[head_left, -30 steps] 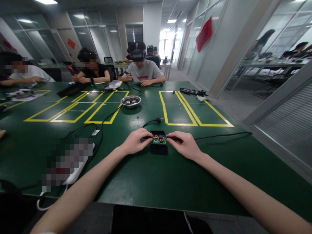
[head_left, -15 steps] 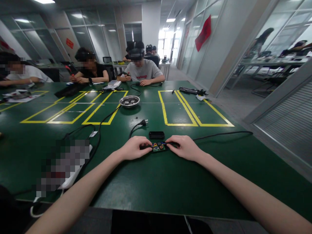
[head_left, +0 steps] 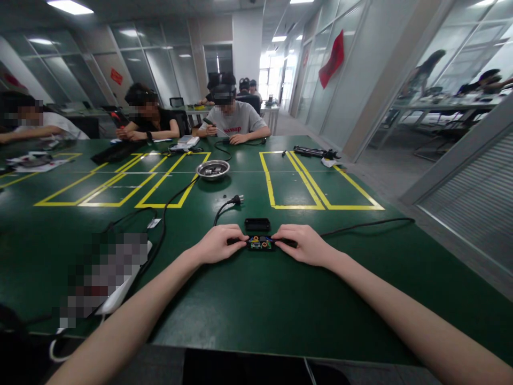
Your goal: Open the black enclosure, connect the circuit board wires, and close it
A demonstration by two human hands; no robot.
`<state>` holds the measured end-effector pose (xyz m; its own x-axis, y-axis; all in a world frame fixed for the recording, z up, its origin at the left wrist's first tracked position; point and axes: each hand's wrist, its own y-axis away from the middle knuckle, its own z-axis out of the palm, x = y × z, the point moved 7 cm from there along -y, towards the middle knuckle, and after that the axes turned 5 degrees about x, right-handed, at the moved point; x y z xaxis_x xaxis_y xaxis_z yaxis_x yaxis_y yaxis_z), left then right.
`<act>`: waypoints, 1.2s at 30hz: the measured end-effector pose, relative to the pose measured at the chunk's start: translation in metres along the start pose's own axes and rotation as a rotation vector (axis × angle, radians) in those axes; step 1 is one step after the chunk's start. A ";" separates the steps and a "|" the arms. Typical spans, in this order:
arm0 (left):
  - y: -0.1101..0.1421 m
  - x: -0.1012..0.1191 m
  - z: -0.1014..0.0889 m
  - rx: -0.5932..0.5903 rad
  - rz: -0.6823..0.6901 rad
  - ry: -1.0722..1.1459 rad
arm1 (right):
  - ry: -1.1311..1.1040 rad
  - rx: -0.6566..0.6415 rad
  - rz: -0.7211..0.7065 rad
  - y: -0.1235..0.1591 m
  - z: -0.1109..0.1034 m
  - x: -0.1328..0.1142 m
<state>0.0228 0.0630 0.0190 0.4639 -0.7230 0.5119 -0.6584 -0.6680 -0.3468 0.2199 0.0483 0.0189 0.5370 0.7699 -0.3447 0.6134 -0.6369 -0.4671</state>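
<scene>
A small green circuit board [head_left: 261,244] with copper-coloured coils and blue and yellow wires lies in an open black case on the table before me. At its left end my left hand [head_left: 222,244] pinches a black power cord, thumb and fingertips closed beside the case. On the opposite side my right hand [head_left: 303,244] has its fingers closed on another black cord [head_left: 366,225], which runs off to the right. Just behind the board rests a separate black case half [head_left: 257,224], hollow side showing. A black plug [head_left: 236,200] with metal prongs lies behind my left hand.
A metal bowl [head_left: 213,170] with small metal parts stands farther back on the green table [head_left: 224,310]. To the left lies a white power strip [head_left: 120,297] with cables. Yellow tape rectangles mark the tabletop. Several people sit across the table, one holding a screwdriver-like tool.
My left fingertips have closed in at the board's left end, covering the dark gap seen before. The board appears to sit lower in its black case. My right hand has barely moved.
</scene>
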 end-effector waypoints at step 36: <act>-0.007 -0.041 0.001 0.313 -0.357 0.050 | -0.172 0.201 0.419 -0.008 0.019 0.044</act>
<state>0.0090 0.0965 -0.0002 0.5943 -0.4341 0.6771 -0.2490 -0.8998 -0.3583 0.2272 0.0881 -0.0083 0.5996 0.4556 -0.6580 0.2326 -0.8859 -0.4014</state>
